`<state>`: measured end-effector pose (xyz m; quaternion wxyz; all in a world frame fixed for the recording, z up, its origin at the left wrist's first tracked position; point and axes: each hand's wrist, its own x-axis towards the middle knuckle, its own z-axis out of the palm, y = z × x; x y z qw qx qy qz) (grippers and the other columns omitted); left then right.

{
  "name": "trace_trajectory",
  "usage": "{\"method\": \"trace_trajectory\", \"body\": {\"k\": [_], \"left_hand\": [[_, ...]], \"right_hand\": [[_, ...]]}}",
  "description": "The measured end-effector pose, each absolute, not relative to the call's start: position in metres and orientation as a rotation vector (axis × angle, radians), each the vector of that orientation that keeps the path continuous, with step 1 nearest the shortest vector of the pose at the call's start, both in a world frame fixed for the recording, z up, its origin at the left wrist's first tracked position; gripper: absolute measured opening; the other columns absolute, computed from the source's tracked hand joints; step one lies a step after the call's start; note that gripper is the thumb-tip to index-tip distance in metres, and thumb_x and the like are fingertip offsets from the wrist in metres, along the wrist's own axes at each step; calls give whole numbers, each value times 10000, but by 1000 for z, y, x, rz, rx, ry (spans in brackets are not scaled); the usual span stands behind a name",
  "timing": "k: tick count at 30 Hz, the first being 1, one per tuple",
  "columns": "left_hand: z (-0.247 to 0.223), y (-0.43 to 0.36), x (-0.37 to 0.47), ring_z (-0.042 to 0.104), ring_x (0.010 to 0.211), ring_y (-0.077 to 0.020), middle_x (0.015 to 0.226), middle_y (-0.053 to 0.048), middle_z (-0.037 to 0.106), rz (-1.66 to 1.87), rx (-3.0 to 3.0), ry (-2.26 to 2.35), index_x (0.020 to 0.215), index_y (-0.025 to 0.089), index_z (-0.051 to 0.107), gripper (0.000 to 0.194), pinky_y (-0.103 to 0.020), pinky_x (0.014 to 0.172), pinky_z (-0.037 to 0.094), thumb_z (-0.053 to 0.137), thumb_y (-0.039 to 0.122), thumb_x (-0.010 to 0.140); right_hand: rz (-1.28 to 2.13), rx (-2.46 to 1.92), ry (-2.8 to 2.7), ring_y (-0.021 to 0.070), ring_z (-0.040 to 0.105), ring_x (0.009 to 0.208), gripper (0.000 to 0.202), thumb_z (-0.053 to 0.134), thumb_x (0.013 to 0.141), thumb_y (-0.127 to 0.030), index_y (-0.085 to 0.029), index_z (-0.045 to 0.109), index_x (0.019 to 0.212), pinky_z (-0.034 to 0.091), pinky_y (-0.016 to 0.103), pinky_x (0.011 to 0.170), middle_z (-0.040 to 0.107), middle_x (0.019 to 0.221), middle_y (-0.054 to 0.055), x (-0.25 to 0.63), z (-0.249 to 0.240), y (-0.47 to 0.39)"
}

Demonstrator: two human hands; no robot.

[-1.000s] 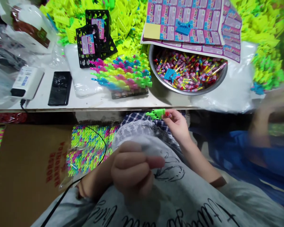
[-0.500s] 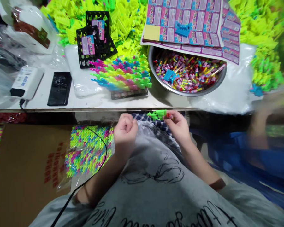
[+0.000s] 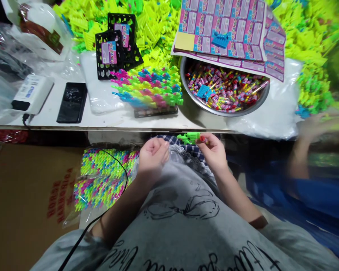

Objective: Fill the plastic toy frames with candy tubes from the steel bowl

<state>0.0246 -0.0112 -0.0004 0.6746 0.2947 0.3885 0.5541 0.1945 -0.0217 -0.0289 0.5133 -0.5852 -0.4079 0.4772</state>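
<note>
My right hand (image 3: 214,151) pinches a bright green plastic toy (image 3: 189,137) just below the table's front edge. A small red-ended piece (image 3: 203,139) shows between its thumb and fingers, beside the toy. My left hand (image 3: 154,155) is closed with the fingers curled, a short way left of the toy; anything inside it is hidden. On the table ahead, rows of multicoloured plastic toys (image 3: 152,88) stand packed on a black tray (image 3: 155,111). To their right, a metal bowl (image 3: 211,110) holds many small candy tubes (image 3: 228,84) and a blue toy (image 3: 205,91).
Sheets of printed labels (image 3: 220,26) overlap the bowl, with a blue toy on top. Black perforated trays (image 3: 110,56), a phone (image 3: 72,102) and a white device (image 3: 32,94) lie leftward. Yellow-green toys (image 3: 147,30) heap behind. A cardboard box (image 3: 22,188) stands below. Another person's blurred arm (image 3: 302,150) is at right.
My left hand has shifted slightly right, nearer my right hand, and stays closed. The right hand keeps the green toy almost in place. The view has shifted slightly.
</note>
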Motion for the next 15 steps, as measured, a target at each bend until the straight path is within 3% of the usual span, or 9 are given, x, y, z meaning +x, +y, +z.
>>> {"method": "trace_trajectory", "body": {"k": [8,15], "left_hand": [[6,-11,20,297,330,-3,522,92,394,1186,693,775,681,187,410,220,-146,351,218,620,159,739],[12,-15,15,273,353,-30,437,87,340,987,563,494,626,181,389,245,-162,392,246,589,235,757]], "right_hand": [[1135,-1424,-1021,136,549,675,130,621,708,-256,-214,608,830,428,250,629,610,761,-18,192,-31,-21],[1118,-1456,-1036,148,559,699,146,617,704,-262,-208,607,840,440,270,654,614,778,-6,192,-31,-21]]}}
